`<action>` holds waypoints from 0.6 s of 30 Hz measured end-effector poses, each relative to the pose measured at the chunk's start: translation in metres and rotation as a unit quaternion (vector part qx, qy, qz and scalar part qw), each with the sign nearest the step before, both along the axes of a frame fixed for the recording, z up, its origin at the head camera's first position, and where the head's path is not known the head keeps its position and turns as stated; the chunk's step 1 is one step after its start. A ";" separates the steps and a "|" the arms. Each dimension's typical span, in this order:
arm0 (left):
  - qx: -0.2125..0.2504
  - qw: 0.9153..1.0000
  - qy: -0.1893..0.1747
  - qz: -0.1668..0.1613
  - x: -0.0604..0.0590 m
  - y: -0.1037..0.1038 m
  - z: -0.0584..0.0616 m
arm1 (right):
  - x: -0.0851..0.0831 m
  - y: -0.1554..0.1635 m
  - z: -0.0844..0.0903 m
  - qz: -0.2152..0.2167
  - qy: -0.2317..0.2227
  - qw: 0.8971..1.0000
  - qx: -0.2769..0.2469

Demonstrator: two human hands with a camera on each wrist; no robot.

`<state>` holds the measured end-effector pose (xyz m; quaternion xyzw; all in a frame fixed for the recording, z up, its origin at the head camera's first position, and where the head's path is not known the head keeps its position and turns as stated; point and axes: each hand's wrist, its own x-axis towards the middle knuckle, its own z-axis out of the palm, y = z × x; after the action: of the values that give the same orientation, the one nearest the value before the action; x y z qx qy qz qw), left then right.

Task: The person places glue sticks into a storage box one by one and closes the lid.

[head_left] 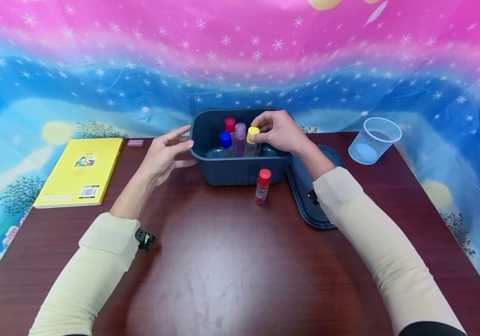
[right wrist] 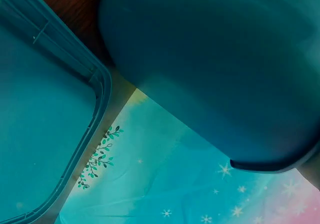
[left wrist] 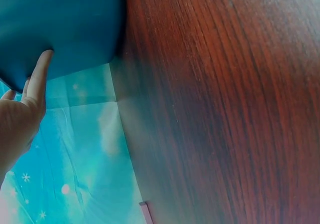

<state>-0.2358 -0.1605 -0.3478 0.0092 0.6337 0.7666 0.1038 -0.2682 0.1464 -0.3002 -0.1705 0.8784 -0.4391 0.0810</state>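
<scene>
Right hand reaches over the dark blue bin near the tabletop's far edge, fingers pinching the yellow-capped bottle, which stands inside beside the blue-capped, pink-capped and red-capped bottles. Left hand rests spread fingers on the bin's left wall. Another red-capped bottle stands in front of the bin; lid lies right of it.

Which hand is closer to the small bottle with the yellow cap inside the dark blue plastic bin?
The right hand: its fingers pinch the yellow-capped bottle standing in the dark blue plastic bin. The left hand is outside, fingertips touching the bin's left wall.
</scene>
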 end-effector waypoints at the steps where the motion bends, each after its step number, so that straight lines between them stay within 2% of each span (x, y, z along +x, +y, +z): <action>1: 0.002 1.000 0.000 -0.001 0.000 0.000 0.000 | 0.000 -0.001 0.000 0.001 -0.006 1.000 0.002; 18: 0.001 1.000 -0.001 -0.004 0.000 -0.001 0.000 | -0.003 -0.004 0.000 0.006 -0.034 0.999 0.039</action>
<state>-0.2363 -0.1612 -0.3480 0.0113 0.6325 0.7670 0.1077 -0.2709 0.1427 -0.3005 -0.1568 0.8907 -0.4093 0.1203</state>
